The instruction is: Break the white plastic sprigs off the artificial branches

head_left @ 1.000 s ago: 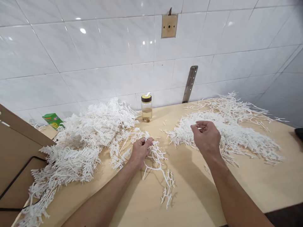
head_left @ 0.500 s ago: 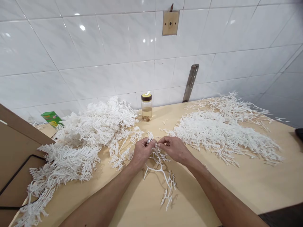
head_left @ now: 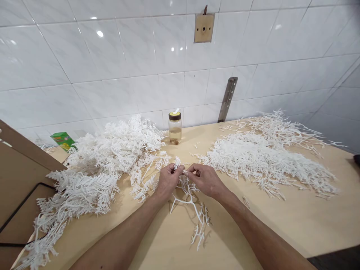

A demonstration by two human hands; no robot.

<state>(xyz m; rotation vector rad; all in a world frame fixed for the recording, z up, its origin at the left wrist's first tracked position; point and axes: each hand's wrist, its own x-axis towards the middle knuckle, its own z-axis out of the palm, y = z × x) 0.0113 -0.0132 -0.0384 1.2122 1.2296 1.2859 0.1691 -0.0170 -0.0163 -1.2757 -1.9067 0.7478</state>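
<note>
My left hand [head_left: 168, 180] pinches the upper part of a white branched piece [head_left: 192, 202], whose bare forked stems hang down over the tabletop. Close beside it, my right hand [head_left: 204, 179] has thumb and forefinger pressed together on a small white tip of the same branching material. The fingertips of both hands nearly meet. A large heap of white branched pieces [head_left: 120, 146] lies to the left, with looser sprigs beside my left hand. Another pile of white pieces [head_left: 261, 157] spreads out on the right.
A lidded jar of pale liquid [head_left: 175, 131] stands behind my hands on the wooden table [head_left: 303, 225]. A green packet [head_left: 63, 140] and a brown panel [head_left: 25, 187] are at the left. A metal strip [head_left: 227, 99] leans against the tiled wall.
My right hand has shifted very slightly, its fingertips still beside my left hand's. A few small white bits now show on the table beside my right forearm. The view has moved a little.
</note>
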